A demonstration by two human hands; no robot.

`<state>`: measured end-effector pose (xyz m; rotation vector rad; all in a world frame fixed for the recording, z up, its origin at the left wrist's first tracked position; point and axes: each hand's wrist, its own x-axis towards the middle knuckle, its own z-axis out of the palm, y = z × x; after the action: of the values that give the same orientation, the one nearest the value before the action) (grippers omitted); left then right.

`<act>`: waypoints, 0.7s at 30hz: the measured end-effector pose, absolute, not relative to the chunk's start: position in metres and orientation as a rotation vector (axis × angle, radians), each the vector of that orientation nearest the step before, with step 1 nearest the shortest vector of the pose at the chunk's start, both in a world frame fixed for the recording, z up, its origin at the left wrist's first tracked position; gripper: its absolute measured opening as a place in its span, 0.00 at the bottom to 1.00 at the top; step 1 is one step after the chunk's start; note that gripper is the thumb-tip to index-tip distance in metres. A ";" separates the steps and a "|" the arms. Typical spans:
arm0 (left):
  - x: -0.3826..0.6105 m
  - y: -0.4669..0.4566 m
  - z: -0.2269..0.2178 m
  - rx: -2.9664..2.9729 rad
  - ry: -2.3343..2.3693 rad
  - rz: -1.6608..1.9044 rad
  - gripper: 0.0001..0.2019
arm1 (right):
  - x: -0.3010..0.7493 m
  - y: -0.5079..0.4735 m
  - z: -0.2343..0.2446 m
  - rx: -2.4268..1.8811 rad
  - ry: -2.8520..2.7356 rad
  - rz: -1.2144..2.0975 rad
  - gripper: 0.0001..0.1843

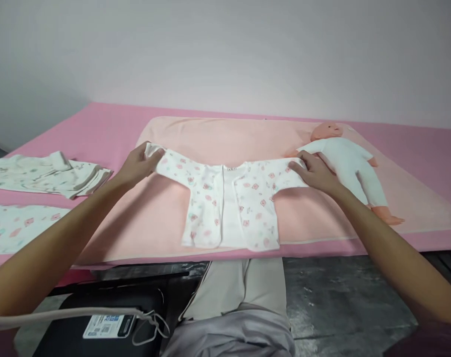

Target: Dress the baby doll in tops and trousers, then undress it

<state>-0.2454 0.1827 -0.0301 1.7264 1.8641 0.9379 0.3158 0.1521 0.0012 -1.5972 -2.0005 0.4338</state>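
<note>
A white baby jacket (206,206) with small pink and green prints is stretched out by its sleeves, its front parted down the middle. My left hand (141,161) is closed on the left sleeve's cuff. The other cuff is pinched in my right hand (314,171). The jacket's lower hem is close to the near edge of the pink-covered table (109,124). Just beyond my right hand, a baby doll (346,156) in a white suit lies on the peach blanket (218,136), head toward the wall.
Folded printed baby clothes (54,171) lie on the left of the table. A second printed cloth (20,223) is nearer, partly behind my left forearm. Below the table edge are a black case (136,300) with a white label and a pale cord (69,313).
</note>
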 end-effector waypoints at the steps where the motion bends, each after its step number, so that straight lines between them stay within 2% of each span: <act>1: -0.245 0.196 -0.029 1.694 1.902 0.974 0.20 | 0.312 0.167 0.005 -1.612 -1.999 0.399 0.23; 6: -0.250 0.263 -0.026 1.739 2.167 0.916 0.15 | 0.305 0.264 0.005 -1.692 -2.120 0.218 0.19; 10: -0.250 0.298 -0.047 1.745 2.360 0.750 0.16 | 0.301 0.323 -0.026 -1.832 -2.210 0.039 0.17; 16: -0.257 0.316 -0.093 1.777 2.357 0.767 0.12 | 0.306 0.352 -0.077 -1.975 -2.090 -0.030 0.17; 21: -0.269 0.322 -0.103 1.732 2.348 0.868 0.12 | 0.314 0.369 -0.080 -1.975 -1.932 -0.008 0.13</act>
<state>-0.2687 0.3220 -0.1028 1.7318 2.3479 0.8681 0.3137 0.3691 -0.0797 -1.9755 -1.9321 -0.0079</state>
